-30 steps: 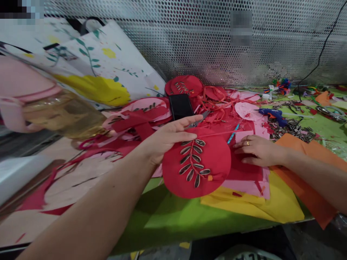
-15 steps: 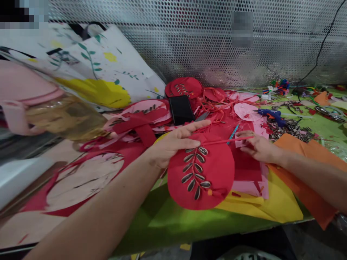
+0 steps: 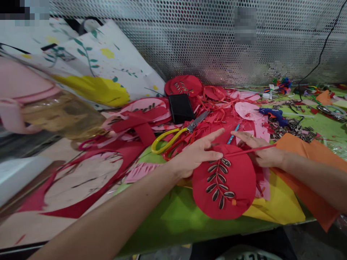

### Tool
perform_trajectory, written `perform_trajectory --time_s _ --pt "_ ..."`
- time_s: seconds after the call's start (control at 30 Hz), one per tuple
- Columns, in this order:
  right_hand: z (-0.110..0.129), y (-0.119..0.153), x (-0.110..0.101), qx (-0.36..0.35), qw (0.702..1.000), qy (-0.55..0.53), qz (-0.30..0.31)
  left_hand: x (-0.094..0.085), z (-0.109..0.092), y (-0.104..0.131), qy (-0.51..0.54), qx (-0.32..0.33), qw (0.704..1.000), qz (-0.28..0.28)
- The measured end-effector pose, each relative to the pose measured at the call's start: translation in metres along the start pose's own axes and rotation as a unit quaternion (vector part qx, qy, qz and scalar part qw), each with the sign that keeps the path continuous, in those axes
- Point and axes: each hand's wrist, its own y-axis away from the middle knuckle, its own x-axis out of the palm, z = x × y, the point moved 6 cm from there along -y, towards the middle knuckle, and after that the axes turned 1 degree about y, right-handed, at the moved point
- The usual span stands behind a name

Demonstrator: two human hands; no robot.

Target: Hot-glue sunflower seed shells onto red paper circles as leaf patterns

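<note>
A round red paper disc (image 3: 240, 177) tilts up toward me, with sunflower seed shells (image 3: 222, 177) stuck along a stem as leaves and a small orange piece near its lower edge. My left hand (image 3: 200, 155) grips its upper left edge, thumb on the front and index finger stretched out. From the top of the disc, a thin red paper strip (image 3: 262, 147) runs right, across my right hand (image 3: 262, 150). That hand is at the disc's upper right edge, fingers stretched out and a ring on one; its thumb is not clearly visible.
Yellow-handled scissors (image 3: 169, 139), a black phone (image 3: 181, 108) and a blue pen (image 3: 233, 133) lie among red paper scraps. A blue glue gun (image 3: 273, 115) rests by a pile of seed shells (image 3: 295, 130). At left stands a pink-lidded bottle (image 3: 62, 115).
The disc and my left hand have moved right and slightly down, nearer to my right hand. The scissors, mostly covered before, now show. My right hand's fingers have stretched out further.
</note>
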Motion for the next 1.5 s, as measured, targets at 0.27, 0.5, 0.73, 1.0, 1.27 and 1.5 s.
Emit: perform_trajectory --time_s 0.27,0.5,0.73,1.0,1.27,1.5 --pt "0.008 -0.005 0.002 -0.044 0.996 0.067 0.042 0.002 0.002 0.001 -0.022 -0.001 1.000 -0.002" --pt "0.001 -0.006 0.001 -0.012 0.992 0.120 0.039 -0.001 -0.002 0.002 -0.024 0.000 1.000 -0.019" --pt "-0.010 -0.005 -0.001 0.020 0.991 0.134 0.015 -0.022 -0.036 0.016 -0.025 0.105 0.987 -0.117" --pt "-0.013 -0.007 0.002 -0.001 0.982 0.189 0.013 -0.057 -0.086 0.046 -0.032 0.328 0.916 -0.228" --pt "-0.026 -0.002 -0.013 0.062 0.986 0.108 -0.107 -0.076 -0.087 0.029 0.049 0.299 0.904 -0.301" --pt "-0.046 0.007 -0.032 0.171 0.890 -0.293 -0.304 -0.025 -0.075 -0.026 0.023 0.314 0.922 -0.225"
